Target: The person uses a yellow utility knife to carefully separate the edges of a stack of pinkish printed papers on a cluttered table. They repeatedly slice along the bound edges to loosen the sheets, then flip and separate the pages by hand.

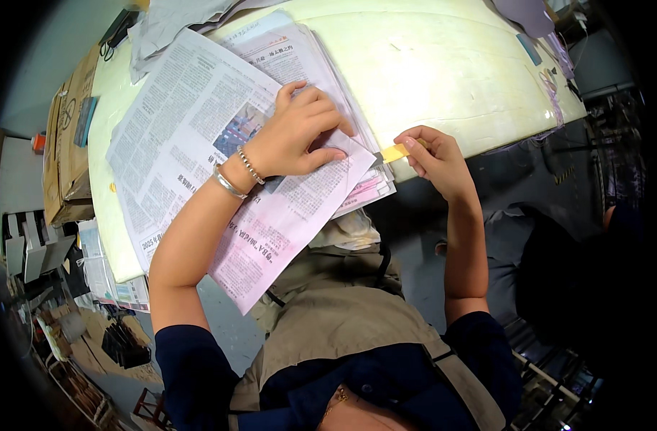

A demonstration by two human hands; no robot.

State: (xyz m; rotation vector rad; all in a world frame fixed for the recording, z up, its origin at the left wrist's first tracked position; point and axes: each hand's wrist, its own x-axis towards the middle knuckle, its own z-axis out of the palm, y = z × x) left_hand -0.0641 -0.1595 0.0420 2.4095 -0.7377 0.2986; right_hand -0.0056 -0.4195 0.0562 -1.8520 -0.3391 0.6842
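A large newspaper sheet (pixel 192 118) lies slanted over the near edge of the table, its pinkish lower corner hanging past that edge. Pressed on the sheet near its right side is my left hand (pixel 300 136), its fingers bent and apart, thumb resting on the print. Under the sheet, a stack of newspapers (pixel 277 44) shows at the top and along the right. My right hand (pixel 440 167) pinches a flat yellow tool (pixel 396 153) between thumb and fingers. The tool's grey end meets the sheet's right corner; whether it goes under the paper I cannot tell.
The pale yellow table (pixel 443 68) curves out to the right. Grey cloth (pixel 174 29) lies at its far left, purple cloth and strings (pixel 551 93) at its right end. Cardboard boxes (pixel 66 144) stand left of it. Another person's leg (pixel 494 248) is close by on the right.
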